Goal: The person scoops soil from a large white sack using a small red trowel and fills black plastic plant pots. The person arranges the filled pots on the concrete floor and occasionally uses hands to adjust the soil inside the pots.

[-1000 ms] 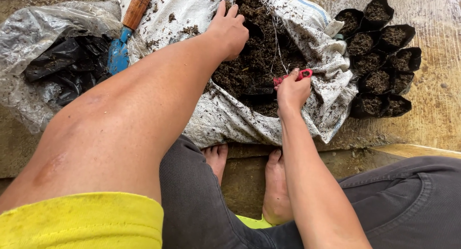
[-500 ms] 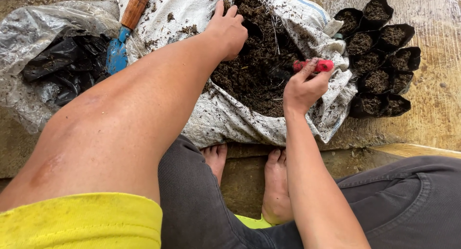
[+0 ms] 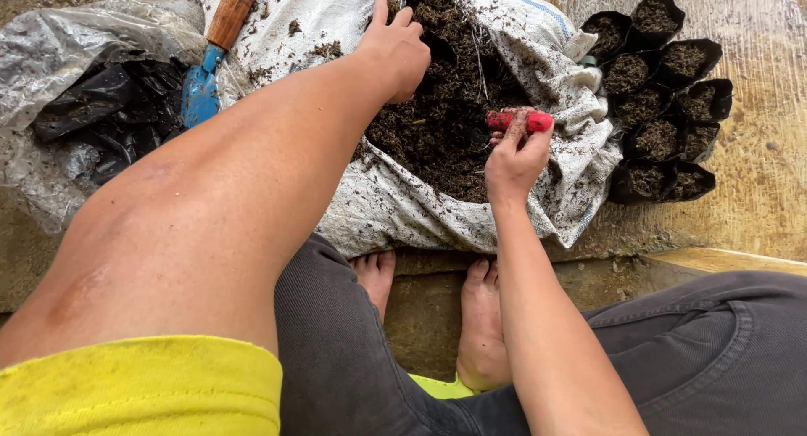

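On the concrete floor [image 3: 761,192] in front of my bare feet lies a white woven sack [image 3: 395,205], its mouth spread wide and its cloth speckled with dirt. Inside it sits a heap of dark, crumbly soil [image 3: 437,121] shot through with thin fibres. My right hand [image 3: 513,154] hovers over the right side of that heap, wrist bent down, and its grip is closed around a small red-handled tool [image 3: 519,120]; the handle lies crosswise over my fingers, and the working end is hidden, so I cannot tell what kind of tool it is. My left arm stretches long across the sack from the lower left, and my left hand [image 3: 397,53] rests at the upper edge of the soil, fingers curled down into the sack. Whether that grip holds something I cannot tell, since the fingertips are out of sight behind the hand.

At the sack's right edge stands a cluster of small black nursery bags [image 3: 660,100], each filled with soil, packed touching one another. On the sack's upper left corner lies a trowel [image 3: 210,62] with a blue blade and a wooden handle, pointing toward the top edge. Left of it sits a clear plastic bag [image 3: 59,58], crumpled, holding a pile of empty black bags [image 3: 109,116].
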